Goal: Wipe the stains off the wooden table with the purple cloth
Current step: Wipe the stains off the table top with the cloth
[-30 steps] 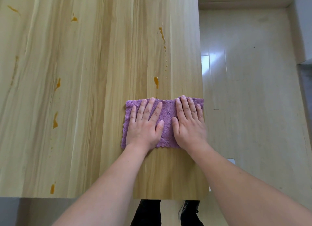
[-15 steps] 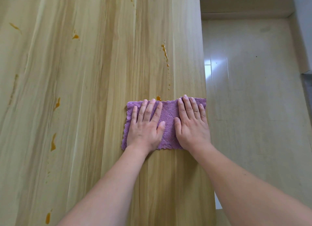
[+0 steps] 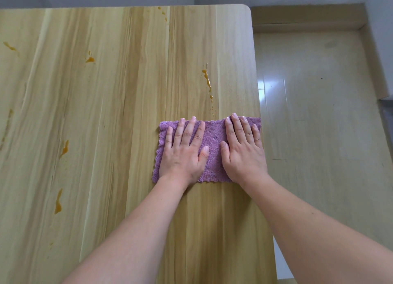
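A rectangular purple terry cloth (image 3: 212, 147) with scalloped edges lay flat on the pale, streaky-grained wooden table (image 3: 106, 135), right of centre in the frame, its right end reaching the table's right edge. The left hand (image 3: 182, 152) pressed down on the cloth's left half with its fingers straight and slightly spread, gripping nothing; its fingertips reached the cloth's far edge. The right hand (image 3: 242, 150) lay flat on the right half in the same way, fingers straight and close together, the fingertips just over the far edge. A strip of soft, nubby purple pile showed between the two thumbs.

Just beyond the cloth's far edge, a thin orange-brown trail of drips (image 3: 208, 82) ran up the frame, glossy and wet-looking. Further orange smears sat at the centre left (image 3: 64, 148), lower left (image 3: 58, 202), upper left (image 3: 90, 59) and far upper left (image 3: 9, 46), with small spots near the table's far edge (image 3: 161, 10). The table's far right corner was rounded. On the right of the frame lay a smooth beige tiled floor (image 3: 319, 124) with a bright reflection.
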`<state>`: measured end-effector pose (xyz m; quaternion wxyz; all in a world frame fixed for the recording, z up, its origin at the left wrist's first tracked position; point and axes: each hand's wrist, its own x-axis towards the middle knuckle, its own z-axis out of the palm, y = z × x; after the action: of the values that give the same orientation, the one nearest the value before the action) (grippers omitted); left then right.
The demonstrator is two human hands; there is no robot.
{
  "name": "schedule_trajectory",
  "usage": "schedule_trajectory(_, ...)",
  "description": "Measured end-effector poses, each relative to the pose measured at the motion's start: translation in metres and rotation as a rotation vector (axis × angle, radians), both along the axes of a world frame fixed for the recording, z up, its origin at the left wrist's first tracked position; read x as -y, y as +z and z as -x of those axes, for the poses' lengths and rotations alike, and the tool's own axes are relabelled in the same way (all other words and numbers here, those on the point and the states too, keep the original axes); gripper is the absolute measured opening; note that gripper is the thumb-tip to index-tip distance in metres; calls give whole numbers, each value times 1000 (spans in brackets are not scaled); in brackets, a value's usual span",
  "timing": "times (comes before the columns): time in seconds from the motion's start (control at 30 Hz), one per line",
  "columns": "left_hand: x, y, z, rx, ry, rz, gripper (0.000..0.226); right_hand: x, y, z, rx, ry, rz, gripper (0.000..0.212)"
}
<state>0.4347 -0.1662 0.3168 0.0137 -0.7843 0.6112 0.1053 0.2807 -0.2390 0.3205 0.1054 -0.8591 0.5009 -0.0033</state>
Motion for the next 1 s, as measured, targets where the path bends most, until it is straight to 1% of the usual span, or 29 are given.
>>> schedule_trajectory(0.5, 54, 0, -22, 3, 15, 10, 69, 54, -3, -24, 2, -1, 24, 65)
schedule_trajectory(1.0, 111, 0, -46, 13, 12, 37, 68, 109, -5, -47, 23, -3, 42, 65)
